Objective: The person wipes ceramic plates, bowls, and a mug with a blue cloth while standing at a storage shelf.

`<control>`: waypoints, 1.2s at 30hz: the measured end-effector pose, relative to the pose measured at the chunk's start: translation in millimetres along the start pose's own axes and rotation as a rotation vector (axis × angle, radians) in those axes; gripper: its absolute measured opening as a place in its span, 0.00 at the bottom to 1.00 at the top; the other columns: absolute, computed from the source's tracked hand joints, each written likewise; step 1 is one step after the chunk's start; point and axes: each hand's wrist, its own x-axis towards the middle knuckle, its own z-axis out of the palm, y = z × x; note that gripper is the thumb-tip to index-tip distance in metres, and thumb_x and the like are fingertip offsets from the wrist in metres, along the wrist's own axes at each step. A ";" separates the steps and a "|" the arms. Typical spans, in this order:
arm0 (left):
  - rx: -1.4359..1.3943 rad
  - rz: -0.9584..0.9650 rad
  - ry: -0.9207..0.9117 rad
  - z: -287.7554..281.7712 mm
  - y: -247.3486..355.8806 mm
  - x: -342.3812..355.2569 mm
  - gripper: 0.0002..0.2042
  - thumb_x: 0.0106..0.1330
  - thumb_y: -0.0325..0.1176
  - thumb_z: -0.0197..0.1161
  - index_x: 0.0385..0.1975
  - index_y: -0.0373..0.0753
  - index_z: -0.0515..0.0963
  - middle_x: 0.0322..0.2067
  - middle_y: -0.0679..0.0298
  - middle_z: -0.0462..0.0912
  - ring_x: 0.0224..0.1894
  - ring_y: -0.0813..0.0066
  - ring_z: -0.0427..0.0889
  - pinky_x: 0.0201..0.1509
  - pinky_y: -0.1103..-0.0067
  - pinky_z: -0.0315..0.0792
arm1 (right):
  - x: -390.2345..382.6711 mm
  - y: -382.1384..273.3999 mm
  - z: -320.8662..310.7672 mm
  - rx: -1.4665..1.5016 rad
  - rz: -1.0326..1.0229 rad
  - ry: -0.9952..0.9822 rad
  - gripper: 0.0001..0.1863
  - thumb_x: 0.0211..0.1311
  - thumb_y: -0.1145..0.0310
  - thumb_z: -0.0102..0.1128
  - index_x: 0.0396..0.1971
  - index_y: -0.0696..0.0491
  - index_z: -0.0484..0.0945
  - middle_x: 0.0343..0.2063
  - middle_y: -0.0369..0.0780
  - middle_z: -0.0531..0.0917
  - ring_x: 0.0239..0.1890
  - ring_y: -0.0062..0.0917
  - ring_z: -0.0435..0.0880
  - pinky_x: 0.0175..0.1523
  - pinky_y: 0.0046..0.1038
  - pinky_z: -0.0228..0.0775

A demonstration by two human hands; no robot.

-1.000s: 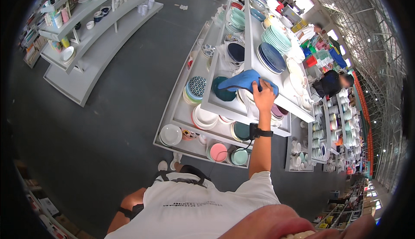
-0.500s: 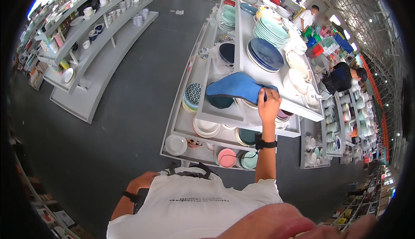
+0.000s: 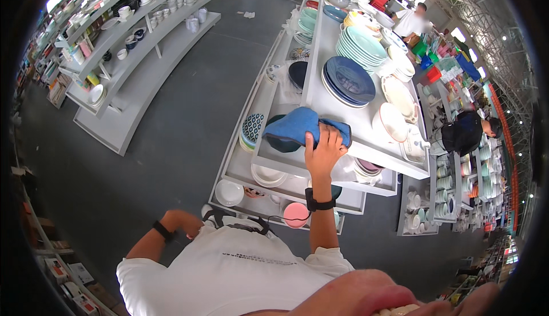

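Note:
My right hand (image 3: 327,146) is closed on a blue cloth (image 3: 294,127) with a dark border, at the near left corner of the top shelf (image 3: 366,136). The cloth drapes to the left over part of a dark green dish (image 3: 281,143) on the tier below. Just behind my right hand stands a stack of dark blue plates (image 3: 350,79). A white bowl (image 3: 390,123) and a cream oval dish (image 3: 400,96) sit to its right. My left hand (image 3: 184,223) hangs beside my waist, away from the shelves; its fingers are mostly hidden.
Mint-green plates (image 3: 361,47) are stacked farther back on the top shelf. Lower tiers hold a white bowl (image 3: 229,192), a pink bowl (image 3: 295,215) and patterned bowls (image 3: 252,130). Another stepped shelf (image 3: 143,82) stands across the grey floor. Two people (image 3: 464,133) are on the right.
My right hand has moved left and nearer, pulling the blue cloth along the shelf edge and bunching it up. My left hand has shifted slightly left. The view has turned a little.

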 end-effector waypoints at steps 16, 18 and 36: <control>0.557 0.460 0.994 -222.4 109.8 -13.6 0.17 0.62 0.29 0.58 0.52 0.38 0.75 0.31 0.51 0.82 0.37 0.50 0.83 0.40 0.60 0.76 | 0.8 -19.5 -11.3 -0.099 0.049 -0.072 0.23 0.70 0.55 0.51 0.56 0.55 0.74 0.54 0.45 0.76 0.58 0.38 0.73 0.56 0.42 0.53; 0.380 0.977 1.326 -258.2 162.8 -24.1 0.16 0.62 0.26 0.61 0.51 0.40 0.75 0.38 0.54 0.80 0.42 0.53 0.81 0.46 0.63 0.75 | 0.1 -12.8 -15.5 -0.103 0.071 -0.036 0.21 0.70 0.57 0.50 0.55 0.55 0.74 0.54 0.45 0.77 0.59 0.38 0.72 0.57 0.41 0.53; 0.457 1.351 1.150 -279.3 243.1 -17.1 0.24 0.56 0.14 0.57 0.54 0.39 0.78 0.59 0.53 0.71 0.60 0.49 0.73 0.65 0.63 0.69 | 6.8 -11.6 -18.0 0.087 0.432 0.324 0.09 0.68 0.71 0.55 0.42 0.58 0.80 0.42 0.46 0.81 0.52 0.42 0.78 0.55 0.41 0.63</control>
